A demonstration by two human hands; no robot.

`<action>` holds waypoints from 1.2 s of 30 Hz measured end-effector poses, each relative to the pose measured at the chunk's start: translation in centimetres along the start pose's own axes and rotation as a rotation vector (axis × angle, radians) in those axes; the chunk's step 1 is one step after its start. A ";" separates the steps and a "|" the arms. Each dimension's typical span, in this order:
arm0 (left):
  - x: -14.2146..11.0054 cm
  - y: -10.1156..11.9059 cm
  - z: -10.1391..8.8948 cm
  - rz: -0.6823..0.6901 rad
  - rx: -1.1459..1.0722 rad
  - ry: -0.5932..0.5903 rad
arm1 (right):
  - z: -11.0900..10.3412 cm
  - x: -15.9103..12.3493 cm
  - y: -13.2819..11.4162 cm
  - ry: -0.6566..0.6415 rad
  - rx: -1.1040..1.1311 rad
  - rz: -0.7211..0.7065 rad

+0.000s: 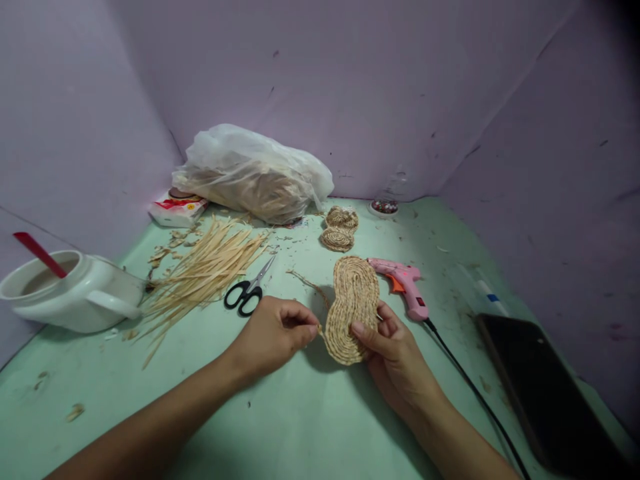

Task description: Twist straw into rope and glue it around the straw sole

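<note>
A sole-shaped piece of coiled straw cord (354, 300) is held upright above the table by my right hand (395, 350), thumb on its front and fingers behind. My left hand (285, 330) pinches the loose braided straw cord (315, 288) close to the piece's left edge; its free end trails up and left. Black-handled scissors (251, 290) lie just beyond my left hand, blades pointing away. To the right of the coiled piece rests a pink glue gun (403, 280) with an orange trigger, its nozzle near the piece's upper edge.
Flat straw strips (210, 260) spread at left beside a white pitcher (100, 293). A plastic bag (255, 173) stands against the back wall, near small coiled straw pieces (340, 229). A black cable (475, 393) runs past a dark tablet or phone (545, 393) at right.
</note>
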State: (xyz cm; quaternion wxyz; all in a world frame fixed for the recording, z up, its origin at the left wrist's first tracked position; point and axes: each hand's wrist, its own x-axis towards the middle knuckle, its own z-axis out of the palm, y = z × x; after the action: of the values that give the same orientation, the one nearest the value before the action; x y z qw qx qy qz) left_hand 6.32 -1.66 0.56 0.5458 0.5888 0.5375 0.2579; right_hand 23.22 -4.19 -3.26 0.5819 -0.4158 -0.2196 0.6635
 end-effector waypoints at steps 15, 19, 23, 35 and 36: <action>0.0 -0.2 0.1 0.045 -0.018 -0.023 | 0.2 -0.7 0.8 -0.115 -0.131 -0.135; -0.1 -0.1 -0.2 0.012 0.030 -0.059 | -0.1 -0.7 0.9 -0.128 -0.201 -0.167; 0.0 -0.5 -0.2 -0.018 0.067 -0.107 | -0.1 -0.7 0.7 -0.151 -0.290 -0.159; 0.8 -0.9 0.1 -0.170 -0.024 -0.039 | 0.2 -1.0 0.6 -0.138 -0.294 -0.124; 0.8 -0.9 0.1 -0.158 -0.017 -0.020 | 0.3 -1.0 0.6 -0.124 -0.271 -0.129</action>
State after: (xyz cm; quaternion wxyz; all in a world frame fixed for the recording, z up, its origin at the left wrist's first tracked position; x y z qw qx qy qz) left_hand 6.33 -1.11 -0.48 0.5746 0.5425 0.5748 0.2126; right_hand 22.62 -5.21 -3.33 0.5472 -0.4339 -0.3687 0.6135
